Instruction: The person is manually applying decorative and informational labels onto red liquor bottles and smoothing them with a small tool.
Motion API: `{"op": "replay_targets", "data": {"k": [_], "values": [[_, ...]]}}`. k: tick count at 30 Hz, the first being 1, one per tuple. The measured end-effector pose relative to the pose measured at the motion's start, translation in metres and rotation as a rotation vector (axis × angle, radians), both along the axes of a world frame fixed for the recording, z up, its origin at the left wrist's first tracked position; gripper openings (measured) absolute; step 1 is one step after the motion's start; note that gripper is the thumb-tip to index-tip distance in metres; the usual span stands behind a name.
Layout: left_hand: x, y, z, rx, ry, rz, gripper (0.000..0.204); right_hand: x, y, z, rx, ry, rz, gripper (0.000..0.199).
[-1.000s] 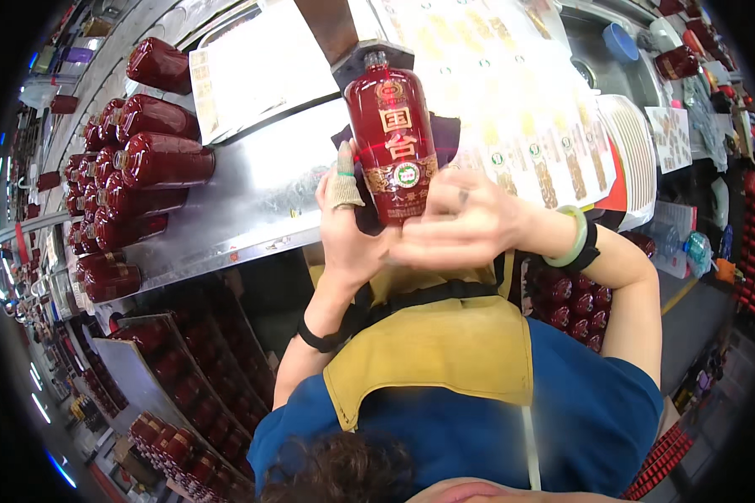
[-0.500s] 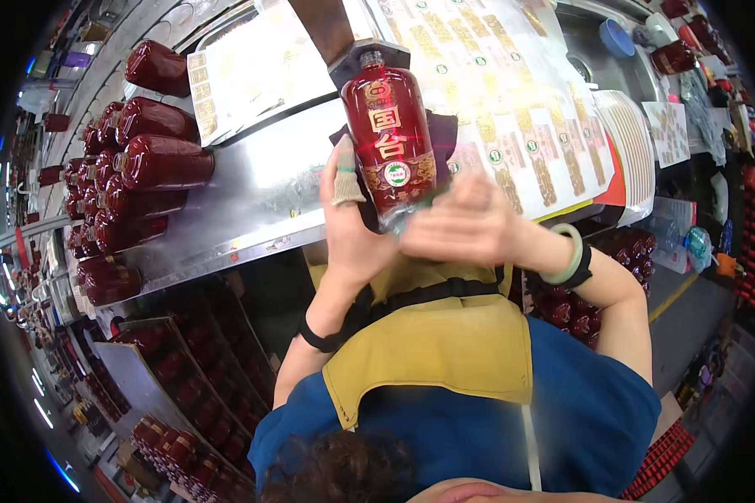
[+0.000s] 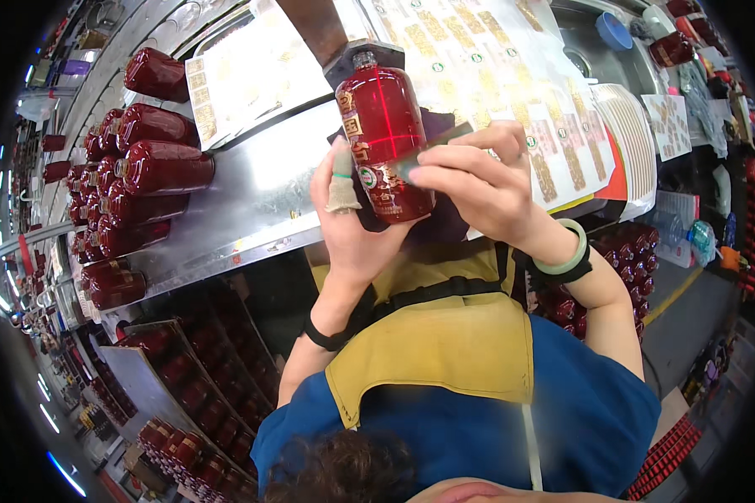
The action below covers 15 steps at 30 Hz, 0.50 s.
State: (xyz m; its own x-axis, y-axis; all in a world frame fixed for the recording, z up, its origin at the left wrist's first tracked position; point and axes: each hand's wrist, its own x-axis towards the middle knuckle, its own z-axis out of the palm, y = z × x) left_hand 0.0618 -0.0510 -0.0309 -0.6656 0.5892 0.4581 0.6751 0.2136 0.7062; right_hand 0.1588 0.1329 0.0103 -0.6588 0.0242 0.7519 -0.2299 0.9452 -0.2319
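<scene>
A dark red glass bottle (image 3: 390, 109) with gold characters and a round green-and-white mark lies on a dark cloth (image 3: 436, 119), its neck at a dark metal holder (image 3: 390, 54). My left hand (image 3: 344, 239) grips the bottle's lower left side; a pale finger cot (image 3: 342, 189) covers one finger. In my right hand (image 3: 499, 180), a thin, flat, greenish scraper-like piece (image 3: 451, 137) is pinched, its end at the bottle's lower right side. A red light cross falls on the plain glass, and the gold decoration faces left.
Sheets of gold decals (image 3: 486, 75) cover the right of the metal table (image 3: 260, 184). More decal sheets (image 3: 252, 75) lie behind on the left. Several red bottles (image 3: 168, 165) are stacked at the left. A blue bowl (image 3: 614, 33) stands by the sink.
The bottle has turned so its gold decoration moved left and plain glass faces up. My right hand shifted right and up from the bottle's base; the flat piece now shows more clearly.
</scene>
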Motion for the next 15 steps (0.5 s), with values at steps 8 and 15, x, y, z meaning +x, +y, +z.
{"op": "replay_targets", "data": {"k": [8, 15], "values": [[-0.005, -0.006, -0.005, 0.027, -0.033, -0.112, 0.101, 0.005, -0.009, 0.004, -0.077, -0.008, 0.015, 0.025], [-0.005, -0.01, -0.009, 0.021, -0.101, -0.12, 0.092, 0.016, -0.022, 0.0, -0.128, -0.104, 0.279, 0.024]]}}
